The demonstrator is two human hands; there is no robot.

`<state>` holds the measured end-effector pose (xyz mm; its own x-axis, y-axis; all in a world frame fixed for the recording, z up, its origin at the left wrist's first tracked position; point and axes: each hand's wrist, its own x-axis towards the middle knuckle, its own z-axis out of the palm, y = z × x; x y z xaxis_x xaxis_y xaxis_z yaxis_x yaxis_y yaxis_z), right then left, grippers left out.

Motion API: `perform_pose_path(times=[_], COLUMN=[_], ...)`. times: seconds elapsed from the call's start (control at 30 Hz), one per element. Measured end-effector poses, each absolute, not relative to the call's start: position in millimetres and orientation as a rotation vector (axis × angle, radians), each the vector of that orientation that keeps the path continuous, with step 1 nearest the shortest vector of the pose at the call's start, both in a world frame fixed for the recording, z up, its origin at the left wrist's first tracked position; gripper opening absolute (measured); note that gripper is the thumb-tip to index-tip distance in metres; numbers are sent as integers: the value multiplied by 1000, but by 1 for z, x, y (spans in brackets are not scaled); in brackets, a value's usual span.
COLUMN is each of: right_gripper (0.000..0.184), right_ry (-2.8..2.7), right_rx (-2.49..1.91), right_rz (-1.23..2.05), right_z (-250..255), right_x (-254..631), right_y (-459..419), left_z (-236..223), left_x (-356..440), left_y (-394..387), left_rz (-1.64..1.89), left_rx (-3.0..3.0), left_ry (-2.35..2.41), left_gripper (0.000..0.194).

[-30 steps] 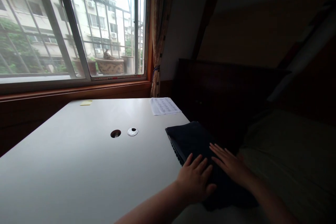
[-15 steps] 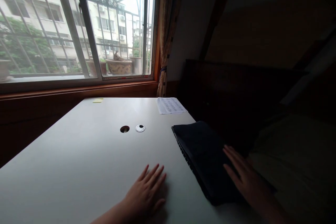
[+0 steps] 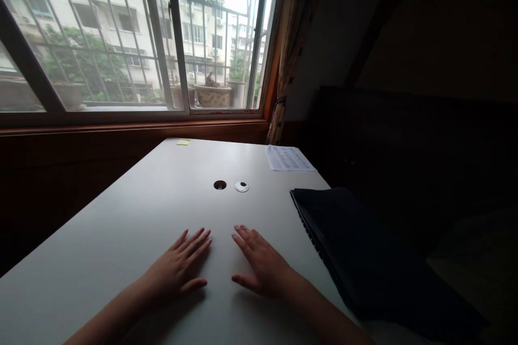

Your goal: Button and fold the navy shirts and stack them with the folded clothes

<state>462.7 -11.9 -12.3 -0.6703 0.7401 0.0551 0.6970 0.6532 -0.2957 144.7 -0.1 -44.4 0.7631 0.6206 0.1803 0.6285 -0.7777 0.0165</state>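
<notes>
My left hand (image 3: 178,264) is over the white table (image 3: 121,237), palm down, its fingers stretched out and holding nothing. Beside it, my right hand (image 3: 263,264) is also palm down with fingers and thumb apart, and it holds nothing. I cannot tell whether the palms touch the tabletop. To the right of my right hand lies a folded dark blue cloth (image 3: 356,248), spread along the table's right side, with a dark, notched-looking edge facing left. Its lower right part fades into shadow.
Beyond my hands are a round hole (image 3: 220,185) in the tabletop and a round white cover (image 3: 242,187). Printed sheets (image 3: 289,159) lie at the far right corner, a yellow sticky note (image 3: 183,142) at the far left. A barred window (image 3: 121,38) and a tied curtain (image 3: 279,113) stand behind.
Both hands have left the dark blue cloth and moved left over the bare tabletop, the left hand first, then the right. The view has turned, so the table appears further right.
</notes>
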Motion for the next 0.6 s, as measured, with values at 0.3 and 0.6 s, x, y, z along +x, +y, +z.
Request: perform_pose_path(times=[0.3,0.6], right_gripper=[90,90], right_ry=[-2817,-2817], right_rx=[-1082,-1100], right_rz=[511,494], right_z=[-19,-22], right_x=[423,423], right_y=[6,6], left_z=[-45,-41], left_x=[142,145], left_y=[6,4], left_rz=[-187,-133], left_rx=[-2940,-2957], left_ry=[-1175,-1213], left_gripper=[84,87])
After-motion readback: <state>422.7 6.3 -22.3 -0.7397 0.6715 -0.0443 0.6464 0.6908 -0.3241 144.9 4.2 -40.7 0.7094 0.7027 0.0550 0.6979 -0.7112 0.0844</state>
